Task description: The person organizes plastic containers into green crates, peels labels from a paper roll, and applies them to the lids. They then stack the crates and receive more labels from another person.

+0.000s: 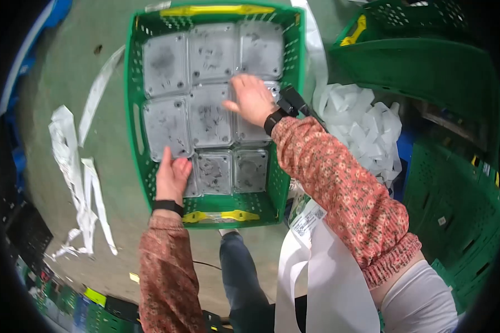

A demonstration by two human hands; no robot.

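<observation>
A green crate [132, 111] with yellow handles holds several clear plastic punnets [211, 114] in rows, with dark, blurry contents. My left hand [174, 175] is at the crate's near left, fingers apart, touching or just over the edge of a left-side punnet [165, 125]. Over the right side of the middle row is my right hand [253, 100], its thumb spread away from the fingers and nothing seen in it. It partly hides the punnet beneath. A small black device [294, 101] sits by my right wrist. A white strip with a printed label [308, 219] hangs below my right forearm.
Crumpled white backing strip [358, 125] is heaped right of the crate. More white strips [75, 172] lie on the floor at left. Other green crates [450, 205] stand along the right, and another crate [416, 61] is at the upper right.
</observation>
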